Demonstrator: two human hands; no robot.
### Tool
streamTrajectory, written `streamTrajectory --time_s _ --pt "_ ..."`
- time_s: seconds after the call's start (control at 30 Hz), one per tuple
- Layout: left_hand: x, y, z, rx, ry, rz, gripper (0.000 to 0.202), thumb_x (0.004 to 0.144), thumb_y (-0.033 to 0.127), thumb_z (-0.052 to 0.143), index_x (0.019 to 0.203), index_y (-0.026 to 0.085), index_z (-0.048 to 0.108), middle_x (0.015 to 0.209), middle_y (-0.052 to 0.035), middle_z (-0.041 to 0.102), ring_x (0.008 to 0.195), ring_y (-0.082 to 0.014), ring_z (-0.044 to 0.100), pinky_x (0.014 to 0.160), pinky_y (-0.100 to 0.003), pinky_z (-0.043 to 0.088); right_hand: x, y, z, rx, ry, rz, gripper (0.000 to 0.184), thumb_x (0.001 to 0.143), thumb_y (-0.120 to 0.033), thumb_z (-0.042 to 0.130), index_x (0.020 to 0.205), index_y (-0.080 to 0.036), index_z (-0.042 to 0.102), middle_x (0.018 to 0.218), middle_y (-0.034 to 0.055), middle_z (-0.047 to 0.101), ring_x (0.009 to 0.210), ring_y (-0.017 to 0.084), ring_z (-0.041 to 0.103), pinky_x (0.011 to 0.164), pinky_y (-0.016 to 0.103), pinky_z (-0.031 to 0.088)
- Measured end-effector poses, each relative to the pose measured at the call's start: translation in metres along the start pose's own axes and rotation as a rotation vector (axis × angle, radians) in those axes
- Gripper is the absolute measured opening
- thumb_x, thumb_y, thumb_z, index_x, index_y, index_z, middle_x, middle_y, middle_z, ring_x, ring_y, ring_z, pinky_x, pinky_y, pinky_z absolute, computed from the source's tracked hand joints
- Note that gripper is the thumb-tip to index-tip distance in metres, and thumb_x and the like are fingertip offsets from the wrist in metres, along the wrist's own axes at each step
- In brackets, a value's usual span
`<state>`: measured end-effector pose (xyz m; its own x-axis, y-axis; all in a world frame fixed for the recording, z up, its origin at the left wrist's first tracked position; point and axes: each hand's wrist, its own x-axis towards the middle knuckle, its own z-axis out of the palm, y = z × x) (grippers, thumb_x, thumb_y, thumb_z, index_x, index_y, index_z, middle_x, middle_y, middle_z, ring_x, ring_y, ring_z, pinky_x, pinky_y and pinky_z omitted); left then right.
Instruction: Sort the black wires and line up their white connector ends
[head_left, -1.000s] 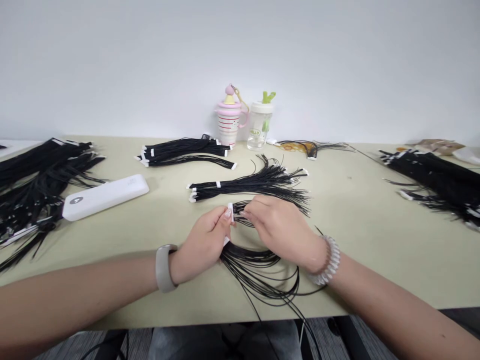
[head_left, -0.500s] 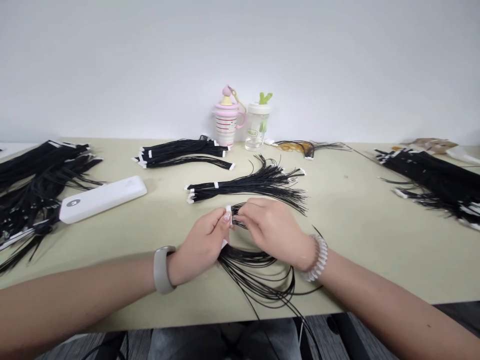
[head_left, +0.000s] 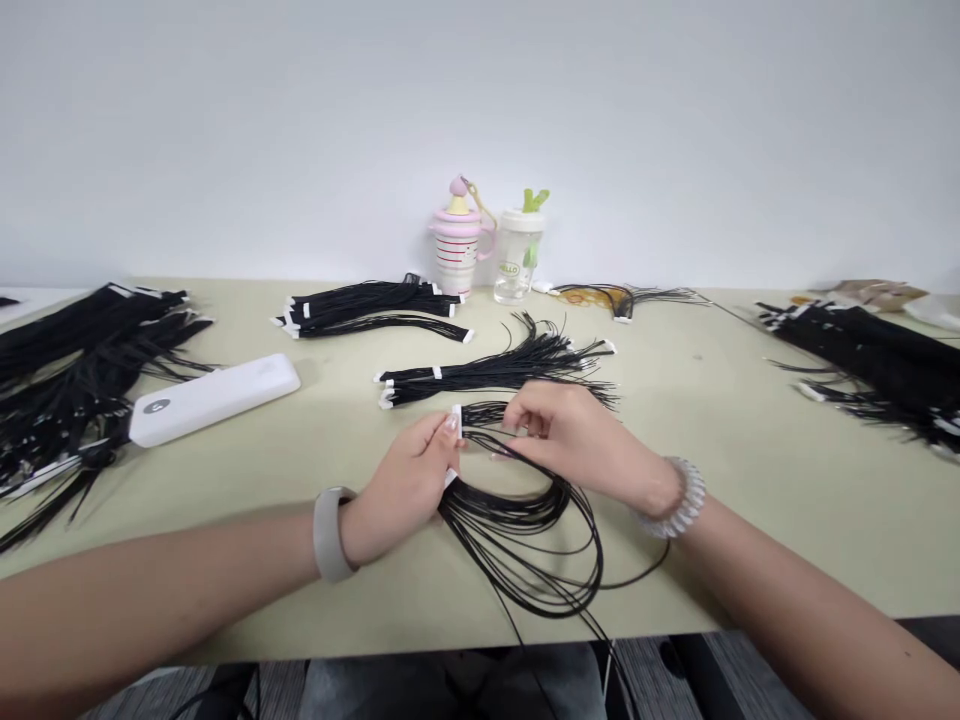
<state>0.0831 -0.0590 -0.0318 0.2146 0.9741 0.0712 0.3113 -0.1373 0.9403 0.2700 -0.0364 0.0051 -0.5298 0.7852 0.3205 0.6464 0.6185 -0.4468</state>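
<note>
My left hand [head_left: 412, 480] pinches a white connector [head_left: 457, 423] with black wires running out of its right side. Below that hand, a second white connector end [head_left: 450, 478] shows in part. A looped bunch of black wires [head_left: 517, 505] hangs between my hands, and some strands trail over the table's front edge. To the right of the upper connector, my right hand [head_left: 577, 440] is half curled over the wires, with thumb and forefinger apart. Whether its fingertips touch a wire is hard to see.
Several bundles of black wires with white connectors lie behind my hands [head_left: 495, 375], at the back [head_left: 367, 308], at left [head_left: 97, 340] and right [head_left: 870, 360]. A white power bank [head_left: 217, 400] rests at left. A pink-lidded cup [head_left: 456, 250] and a clear bottle [head_left: 514, 262] stand by the wall.
My right hand has drawn back to the right from the upper connector, and its fingers have parted. The wire loop shows more fully. My left hand keeps its grip.
</note>
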Motion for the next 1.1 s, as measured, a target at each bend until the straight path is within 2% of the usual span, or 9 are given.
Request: streamTrajectory --time_s 0.1,0.17,0.27,0.4,0.47,0.63,0.87,1.0,1.1 --pt "0.002 -0.002 0.000 -0.032 0.054 -0.016 0.041 0.088 0.046 0.031 0.058 0.018 0.040 0.058 0.0020 0.042 0.055 -0.0115 0.040 0.053 -0.024 0.034 -0.004 -0.009 -0.010 -0.021 0.128 0.000 0.029 0.065 -0.034 0.071 0.074 -0.016 0.050 0.070 -0.0030 0.046 0.060 0.007 0.038 0.054 0.019 0.031" --pt "0.004 -0.004 0.000 -0.088 0.102 -0.022 0.041 0.088 0.046 0.033 0.058 0.018 0.039 0.058 0.0021 0.042 0.055 -0.0112 0.040 0.053 -0.023 0.034 -0.010 -0.014 -0.021 0.007 0.084 0.023 0.035 0.069 -0.039 0.067 0.062 -0.016 0.041 0.058 -0.0057 0.036 0.054 0.006 0.029 0.048 0.019 0.025" --pt "0.006 -0.008 0.001 -0.168 0.151 -0.059 0.040 0.087 0.048 0.034 0.061 0.018 0.040 0.057 0.0026 0.042 0.053 -0.0105 0.039 0.051 -0.023 0.034 -0.018 -0.017 -0.033 0.073 -0.178 0.102 0.047 0.077 -0.044 0.057 0.051 -0.016 0.030 0.050 -0.0066 0.021 0.048 0.005 0.018 0.042 0.020 0.017" --pt "0.005 -0.008 0.001 -0.200 0.143 -0.065 0.038 0.086 0.047 0.035 0.064 0.018 0.042 0.055 0.0034 0.040 0.050 -0.0096 0.035 0.046 -0.022 0.030 -0.022 -0.020 -0.019 0.173 -0.551 0.086 0.043 0.085 -0.040 0.043 0.050 -0.015 0.036 0.050 -0.0059 0.022 0.046 0.005 0.018 0.041 0.019 0.017" --pt "0.005 -0.007 0.001 -0.207 0.144 -0.058 0.037 0.086 0.046 0.036 0.063 0.018 0.040 0.055 0.0039 0.038 0.049 -0.0093 0.033 0.046 -0.022 0.030 -0.020 -0.022 -0.003 0.185 -0.508 0.033 0.040 0.087 -0.031 0.040 0.051 -0.014 0.040 0.050 -0.0056 0.026 0.046 0.004 0.022 0.043 0.018 0.020" --pt "0.005 -0.003 0.001 -0.231 0.184 -0.092 0.032 0.087 0.042 0.036 0.065 0.019 0.038 0.056 0.0045 0.038 0.050 -0.0099 0.036 0.050 -0.023 0.033 -0.015 -0.028 0.029 0.110 -0.229 -0.003 0.033 0.084 -0.022 0.044 0.052 -0.013 0.048 0.049 -0.0058 0.029 0.047 0.004 0.024 0.045 0.019 0.021" --pt "0.004 -0.003 0.001 -0.158 0.181 -0.026 0.034 0.088 0.042 0.035 0.063 0.018 0.038 0.056 0.0037 0.039 0.052 -0.0103 0.037 0.052 -0.024 0.033 -0.014 -0.030 0.035 0.114 -0.257 0.019 0.037 0.085 -0.025 0.043 0.050 -0.013 0.043 0.049 -0.0060 0.025 0.047 0.005 0.021 0.045 0.019 0.019" --pt "0.004 0.000 0.001 -0.150 0.169 -0.047 0.033 0.088 0.041 0.034 0.064 0.018 0.039 0.056 0.0039 0.039 0.052 -0.0106 0.037 0.052 -0.024 0.033 -0.013 -0.031 0.035 0.002 -0.237 0.014 0.025 0.080 -0.017 0.046 0.056 -0.014 0.051 0.050 -0.0053 0.040 0.047 0.004 0.030 0.049 0.019 0.025" --pt "0.003 0.003 0.000 -0.129 0.158 -0.051 0.034 0.089 0.039 0.032 0.062 0.019 0.038 0.055 0.0037 0.039 0.052 -0.0107 0.037 0.051 -0.024 0.033 -0.015 -0.025 0.026 -0.055 -0.269 -0.085 0.017 0.075 -0.011 0.048 0.060 -0.015 0.056 0.056 -0.0035 0.051 0.051 0.005 0.038 0.051 0.019 0.029"
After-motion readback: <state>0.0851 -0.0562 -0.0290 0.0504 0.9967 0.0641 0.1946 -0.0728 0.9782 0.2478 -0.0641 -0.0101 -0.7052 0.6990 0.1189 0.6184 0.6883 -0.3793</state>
